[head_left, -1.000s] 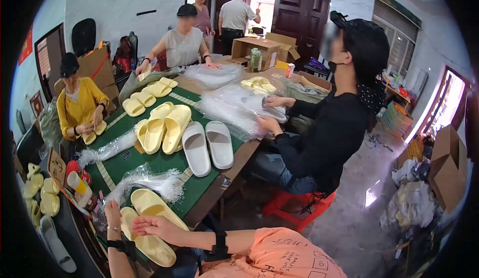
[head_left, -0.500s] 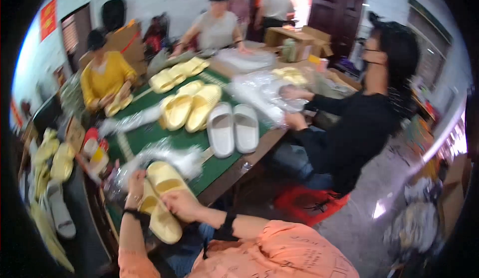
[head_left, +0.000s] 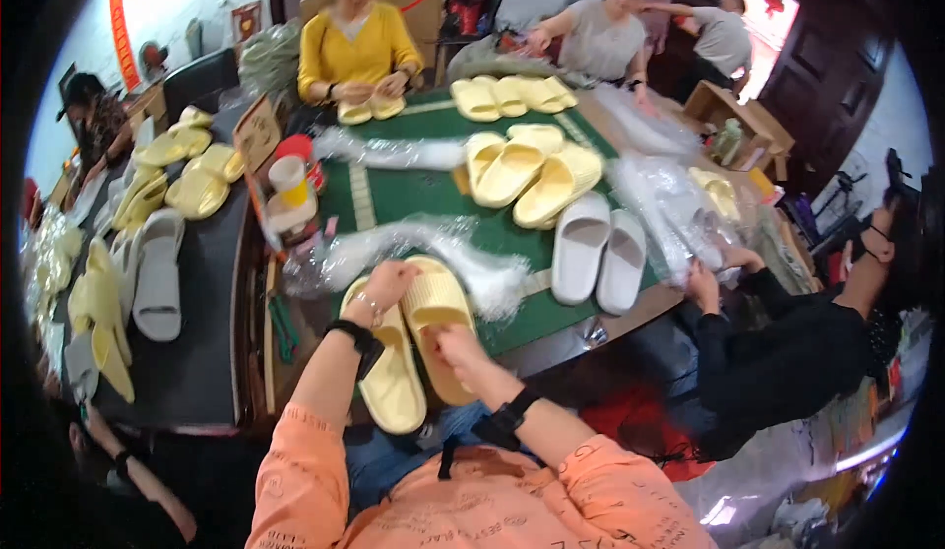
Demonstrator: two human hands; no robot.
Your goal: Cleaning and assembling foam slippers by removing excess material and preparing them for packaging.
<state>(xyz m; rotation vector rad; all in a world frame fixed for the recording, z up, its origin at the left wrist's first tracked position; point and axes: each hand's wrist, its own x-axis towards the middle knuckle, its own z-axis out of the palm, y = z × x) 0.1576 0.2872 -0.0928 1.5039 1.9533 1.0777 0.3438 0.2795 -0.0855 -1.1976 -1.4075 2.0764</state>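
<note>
A pair of pale yellow slide slippers is at the near edge of the green-topped table, soles down, toes pointing away from me. My left hand (head_left: 390,288) is closed over the strap of the left slipper (head_left: 396,382), covering much of it. At the foot opening of the right slipper (head_left: 438,291), my right hand (head_left: 455,346) has its fingers closed at the strap's rear edge; the fingertips are partly hidden. Just beyond the pair lies a bunch of clear plastic bags (head_left: 413,246).
More yellow slippers (head_left: 517,170) and a grey-white pair (head_left: 581,247) stand on the green tabletop (head_left: 404,194). At left, a dark table (head_left: 202,357) holds loose slippers. A red cup holder (head_left: 295,180) stands between. Co-workers sit around; one in black (head_left: 787,342) handles plastic at right.
The view has swung left, so the scene appears shifted right. The two slippers, previously overlapping at an angle, now lie side by side. Both hands stay on them.
</note>
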